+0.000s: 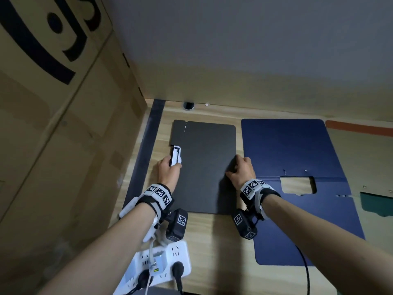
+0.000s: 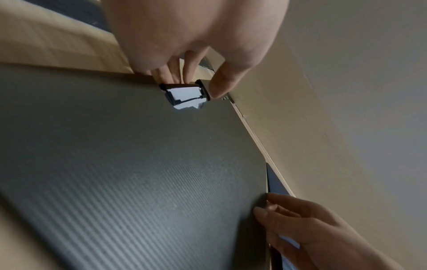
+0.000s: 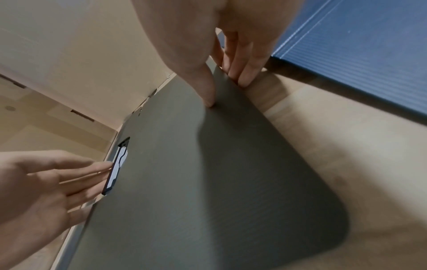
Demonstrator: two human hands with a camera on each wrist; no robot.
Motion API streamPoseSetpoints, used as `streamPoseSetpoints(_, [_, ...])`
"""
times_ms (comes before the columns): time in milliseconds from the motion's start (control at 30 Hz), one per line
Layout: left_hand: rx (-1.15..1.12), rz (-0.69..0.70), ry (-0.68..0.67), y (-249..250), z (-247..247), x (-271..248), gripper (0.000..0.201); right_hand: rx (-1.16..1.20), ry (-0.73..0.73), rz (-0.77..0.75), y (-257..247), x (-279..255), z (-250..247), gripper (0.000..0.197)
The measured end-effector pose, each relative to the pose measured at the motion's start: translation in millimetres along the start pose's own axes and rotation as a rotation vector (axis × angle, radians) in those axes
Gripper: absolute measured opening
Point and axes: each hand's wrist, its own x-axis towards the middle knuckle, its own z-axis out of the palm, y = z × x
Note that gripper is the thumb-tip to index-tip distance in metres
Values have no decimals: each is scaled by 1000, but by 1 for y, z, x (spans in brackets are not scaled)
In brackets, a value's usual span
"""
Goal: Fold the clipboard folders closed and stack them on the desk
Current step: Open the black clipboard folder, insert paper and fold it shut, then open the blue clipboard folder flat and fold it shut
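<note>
A black clipboard folder (image 1: 204,167) lies folded closed on the wooden desk (image 1: 212,241), its silver clip (image 1: 175,156) showing through a cut-out at the left edge. My left hand (image 1: 173,165) pinches that edge at the clip (image 2: 187,95), thumb at the clip's end and fingers behind the edge. My right hand (image 1: 240,169) pinches the folder's right edge, thumb (image 3: 208,98) on top and fingers curled round the rim. A blue folder (image 1: 287,150) lies opened flat just to the right.
A large cardboard box (image 1: 53,124) walls off the left side. A white power strip (image 1: 161,265) with plugs sits at the desk's near edge. Part of a green folder (image 1: 374,205) shows at the far right. A cable hole (image 1: 188,105) lies by the back wall.
</note>
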Motion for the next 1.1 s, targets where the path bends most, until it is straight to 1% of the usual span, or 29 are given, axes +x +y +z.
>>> streamPoseSetpoints(100, [11,9,28,10,1,0,21,26,-15,-20,-2,4,-4,42])
streamPoseSetpoints(200, [75,16,35,17,2,-3,29,72,-11,-40,1,4,-13,34])
streamPoseSetpoints(267, [60,31,57,23,5,-8,38,147,-1,-34,7,2,-20,40])
streamPoseSetpoints(333, [-1,52,33,30,13,-14,45,209,35,-35,19,-3,-31,45])
streamPoseSetpoints(400, [-47,39,-87,38,33,-21,43,200,65,-45,40,-11,-44,45])
streamPoseSetpoints(467, [-4,17,-227,45,60,-30,37,176,76,-38,69,-18,-58,45])
streamPoseSetpoints(500, [34,-3,-267,47,77,-34,35,164,87,-33,86,-23,-65,45])
streamPoseSetpoints(567, [100,-49,-297,49,109,-42,34,131,136,-5,123,-32,-78,41])
streamPoseSetpoints(633, [122,-77,-304,52,140,-50,23,73,192,52,158,-45,-93,36])
streamPoseSetpoints(667, [131,-85,-304,52,153,-52,21,32,216,77,174,-51,-101,35])
streamPoseSetpoints(733, [152,-99,-315,53,175,-57,23,-17,243,112,200,-61,-118,41])
streamPoseSetpoints(800, [136,-118,-334,49,192,-59,16,-33,261,134,222,-70,-130,50])
streamPoseSetpoints(900, [50,-161,-302,42,206,-65,14,-51,252,150,248,-78,-138,50])
streamPoseSetpoints(1000, [-5,-204,-274,32,211,-72,26,-57,232,130,257,-80,-138,54])
streamPoseSetpoints(1100, [-4,-150,-236,20,211,-80,51,-30,223,95,257,-78,-140,52])
